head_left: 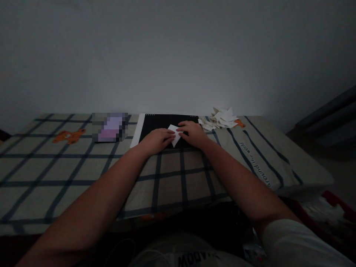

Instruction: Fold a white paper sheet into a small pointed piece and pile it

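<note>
Pressing flat, my left hand (157,139) and right hand (193,133) held a small white paper piece (175,134) between their fingertips, the grip of each closed lightly on its edges. It lay on a black sheet (161,124) on the checked desk (83,174). I judged a fold was being creased; sharpening it called for firm, even pressure. A pile of folded pieces (221,118) sat just right.

Checked bed (41,170): black board (161,124), paper pile (221,118).
</note>
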The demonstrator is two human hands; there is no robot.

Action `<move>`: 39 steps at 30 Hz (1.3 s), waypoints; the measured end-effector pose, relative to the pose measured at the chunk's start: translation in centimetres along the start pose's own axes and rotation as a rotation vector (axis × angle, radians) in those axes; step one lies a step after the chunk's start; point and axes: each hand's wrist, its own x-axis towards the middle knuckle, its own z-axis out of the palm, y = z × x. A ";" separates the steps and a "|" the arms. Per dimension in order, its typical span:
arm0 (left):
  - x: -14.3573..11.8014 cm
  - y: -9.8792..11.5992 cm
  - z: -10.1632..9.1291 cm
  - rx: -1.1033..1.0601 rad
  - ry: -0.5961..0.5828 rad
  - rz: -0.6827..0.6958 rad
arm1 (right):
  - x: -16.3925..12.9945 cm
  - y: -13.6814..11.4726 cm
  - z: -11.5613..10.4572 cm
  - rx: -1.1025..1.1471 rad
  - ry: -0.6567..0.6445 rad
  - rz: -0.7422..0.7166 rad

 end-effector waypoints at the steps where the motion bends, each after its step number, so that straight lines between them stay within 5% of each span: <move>1: 0.0 0.0 0.0 0.004 -0.004 -0.004 | 0.0 -0.1 0.0 -0.018 -0.041 -0.034; 4: 0.0 -0.1 0.0 0.043 0.022 -0.023 | -0.1 -0.3 0.0 -0.055 -0.124 -0.070; 10: -0.3 0.4 -0.1 0.210 0.148 -0.159 | 0.0 0.1 0.3 -0.023 -0.092 -0.113; 17: -0.1 0.3 -0.3 0.213 0.057 -0.166 | 0.4 0.9 0.8 0.171 -0.091 -0.181; 22: 0.2 -0.8 0.1 0.138 0.014 -0.087 | 0.3 1.4 1.2 0.100 0.011 -0.114; 31: 0.0 -0.9 0.1 0.165 0.107 -0.079 | 0.1 0.8 0.6 0.039 -0.046 -0.015; 39: -0.1 -0.3 -0.4 0.156 0.203 -0.083 | 0.4 0.9 0.5 0.263 -0.022 0.185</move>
